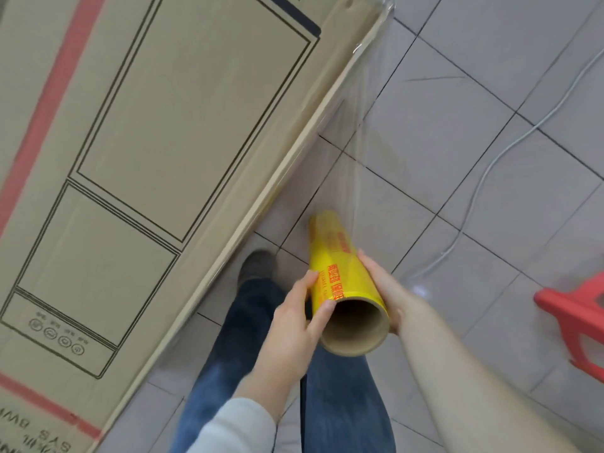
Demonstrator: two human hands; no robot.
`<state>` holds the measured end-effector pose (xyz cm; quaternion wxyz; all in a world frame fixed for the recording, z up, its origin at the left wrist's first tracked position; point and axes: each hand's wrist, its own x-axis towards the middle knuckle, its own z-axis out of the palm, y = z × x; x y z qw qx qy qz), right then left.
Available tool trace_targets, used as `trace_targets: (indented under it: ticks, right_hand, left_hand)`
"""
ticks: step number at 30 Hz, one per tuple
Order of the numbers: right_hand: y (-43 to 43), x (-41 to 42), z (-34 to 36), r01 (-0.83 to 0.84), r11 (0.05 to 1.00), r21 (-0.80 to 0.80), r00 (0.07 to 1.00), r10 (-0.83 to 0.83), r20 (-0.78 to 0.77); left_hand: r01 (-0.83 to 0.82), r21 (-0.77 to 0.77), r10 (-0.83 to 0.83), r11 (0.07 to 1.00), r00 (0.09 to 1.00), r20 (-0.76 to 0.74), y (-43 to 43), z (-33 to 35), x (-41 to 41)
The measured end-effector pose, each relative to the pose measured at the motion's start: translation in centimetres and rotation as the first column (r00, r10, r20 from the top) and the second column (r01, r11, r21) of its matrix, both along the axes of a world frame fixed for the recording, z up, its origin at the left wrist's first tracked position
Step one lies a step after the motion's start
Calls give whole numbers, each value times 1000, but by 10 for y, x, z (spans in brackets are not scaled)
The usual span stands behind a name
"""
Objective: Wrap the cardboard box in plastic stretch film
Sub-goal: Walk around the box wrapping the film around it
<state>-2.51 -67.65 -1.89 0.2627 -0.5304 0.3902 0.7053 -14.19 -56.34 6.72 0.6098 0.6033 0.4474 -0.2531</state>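
The cardboard box (147, 142), printed with a line drawing of a tall appliance and a red stripe, fills the view from 7 o'clock round to 12. It stands on the tiled floor (490, 76). Its narrow side runs diagonally from 1 o'clock down to 7, with a glossy skin that looks like film already laid there. Whether the broad printed face is covered cannot be told.

From the box's far corner at 1 o'clock, a clear film sheet (356, 152) hangs free of the cardboard and stretches down to the roll of stretch film (336, 256). The roll is yellow with red lettering and sits just past centre toward 5 o'clock, its open cardboard core facing the camera.

The left hand (294, 322) clasps the roll's left flank, fingers along the wrapper and thumb tip at the core's rim. The right hand (382, 289) cups the opposite flank, fingers curled round it.

The job looks under way but far from finished. The film is anchored and one span paid out, yet it probably has to be carried round the remaining faces, overlapped up the box and torn off.

At 3 o'clock a white cable (490, 168) lies in the likely walking path. A red stool (575, 308) stands at 4 o'clock.
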Motion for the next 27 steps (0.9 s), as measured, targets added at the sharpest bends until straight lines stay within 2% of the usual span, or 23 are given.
trace_targets:
  ticks: [2, 3, 5, 7, 9, 11, 12, 14, 16, 18, 21, 23, 25, 27]
  right_hand:
    - [7, -10, -4, 4, 1000, -1, 1000, -4, -9]
    - [10, -15, -9, -17, 1000, -1, 1000, 17, -4]
    - [20, -24, -10, -58, 998, -22, 998, 58, -2]
    - [25, -40, -14, -84, 996, -40, 996, 85, 27]
    - [28, -57, -16, -47, 998, -31, 998, 48, 38]
    - [32, -68, -16, 38, 999, -13, 999, -37, 31]
    - [32, -71, -15, 63, 998, 18, 998, -64, 29]
    - [30, -77, -10, 63, 998, 31, 997, -64, 46]
    - [23, -85, -9, 51, 998, -40, 997, -48, 56]
    - [15, -96, -8, 121, 989, -88, 991, -116, 64]
    - [16, -110, -6, 259, 965, -42, 965, -256, 55]
    - [18, -119, -8, 238, 971, -1, 971, -238, 39]
    - [17, -129, -10, 174, 985, 4, 985, -174, 0]
    - [17, -141, -10, 71, 997, 21, 997, -70, -34]
  left_hand:
    - [-28, 1, 28, 1000, 1000, -11, -5, 4, -17]
    - [12, 27, -12, 1000, 1000, -7, -2, 4, -24]
    - [178, 68, -178, 982, 984, -8, 10, -1, -32]
    - [311, 33, -311, 950, 950, 22, 25, -10, -31]
    - [479, -15, -478, 878, 877, 60, 36, -18, -23]
    - [649, 12, -648, 761, 760, 48, 43, -22, -20]
    - [678, 38, -679, 734, 733, 38, 46, -23, -22]
    - [658, 75, -661, 749, 749, 30, 53, -23, -30]
    - [571, 95, -575, 816, 818, 21, 57, -20, -42]
    - [439, 95, -442, 894, 897, 16, 55, -17, -57]
    - [252, 62, -253, 966, 967, 15, 47, -8, -81]
    - [169, 29, -168, 985, 986, -19, 42, -1, -96]
    - [232, 19, -230, 972, 970, -78, 41, 2, -108]
    - [385, 29, -378, 922, 916, -131, 44, 1, -115]
